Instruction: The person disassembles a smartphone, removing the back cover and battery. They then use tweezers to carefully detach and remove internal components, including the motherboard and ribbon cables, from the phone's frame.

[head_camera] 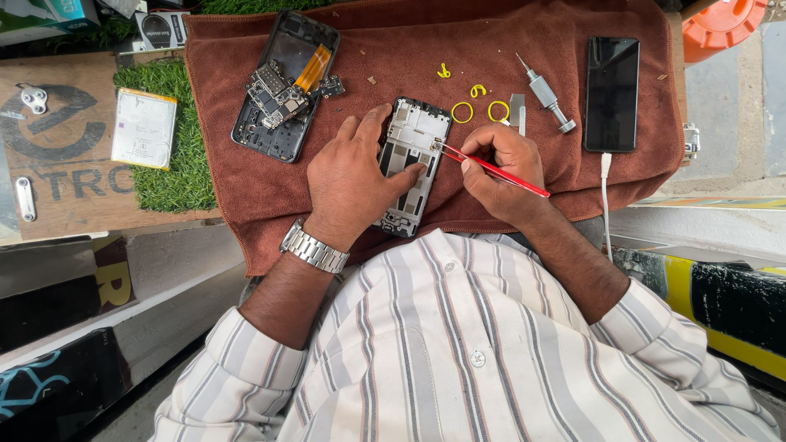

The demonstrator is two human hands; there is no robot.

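Your left hand (348,184) pins the opened phone frame (411,164) mid-towel; right hand (499,168), fingers pinched on the red tweezers (495,169), tip at the frame's 2 o'clock edge. Looks mid-extraction; keep a steady grip.

A white shirt with grey and brown stripes and small round buttons is worn, sleeves rolled up; a silver metal link watch (314,246) is worn on the left wrist.
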